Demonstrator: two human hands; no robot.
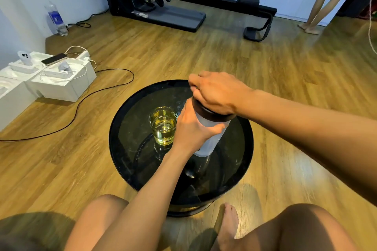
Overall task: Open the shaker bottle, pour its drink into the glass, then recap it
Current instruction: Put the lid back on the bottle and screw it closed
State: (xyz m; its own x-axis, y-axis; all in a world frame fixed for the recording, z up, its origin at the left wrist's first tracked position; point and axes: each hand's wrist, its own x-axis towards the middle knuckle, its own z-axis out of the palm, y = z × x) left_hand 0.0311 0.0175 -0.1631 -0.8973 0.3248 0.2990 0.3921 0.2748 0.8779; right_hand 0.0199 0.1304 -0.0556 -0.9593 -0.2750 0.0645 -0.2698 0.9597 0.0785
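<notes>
Shaker bottle (210,136) sits on the round black surface (234,149) just beside the glass (163,126) of yellow drink, so we judge recapping in hand: left hand (191,128) grips its body, right hand (216,91) clasps the dark cap (206,113), next needs twisting tight; wood floor (285,67), exercise machine (173,12) behind.

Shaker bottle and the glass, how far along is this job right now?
Pouring looks done: the glass holds yellow drink on the round table. In hand: the left hand holds the bottle while the right hand grips the dark lid on its top. Left: finishing the recap; whether the lid is fully tight can't be seen.
</notes>
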